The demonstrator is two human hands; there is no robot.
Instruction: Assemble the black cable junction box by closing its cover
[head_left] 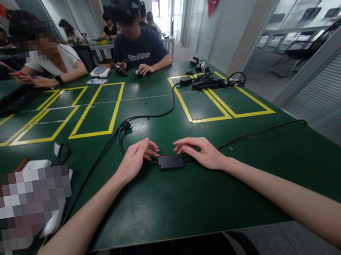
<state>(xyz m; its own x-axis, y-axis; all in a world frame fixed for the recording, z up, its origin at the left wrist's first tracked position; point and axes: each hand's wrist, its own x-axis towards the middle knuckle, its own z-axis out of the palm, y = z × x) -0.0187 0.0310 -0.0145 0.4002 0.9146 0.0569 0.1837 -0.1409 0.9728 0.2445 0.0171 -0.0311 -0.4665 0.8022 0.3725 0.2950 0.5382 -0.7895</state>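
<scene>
A black power adapter point(171, 162) lies flat on the green table in front of me, with a cable leaving each end. My left hand point(137, 158) is at its left end, fingers loosely bent and apart, partly over the cable there. At the opposite end, my right hand point(203, 151) rests beside the adapter with its fingers spread and curved. Neither hand grips the adapter. The right cable point(255, 132) runs across the table to the right. From behind my left hand, the other cable leads up to a black plug point(126, 125).
Yellow tape rectangles point(113, 131) mark the green table point(158, 215). Black equipment point(208, 82) with a second adapter point(185, 81) sits at the far right. A pixelated white device lies at left. Two people sit across the table, one handling a drill point(120, 69).
</scene>
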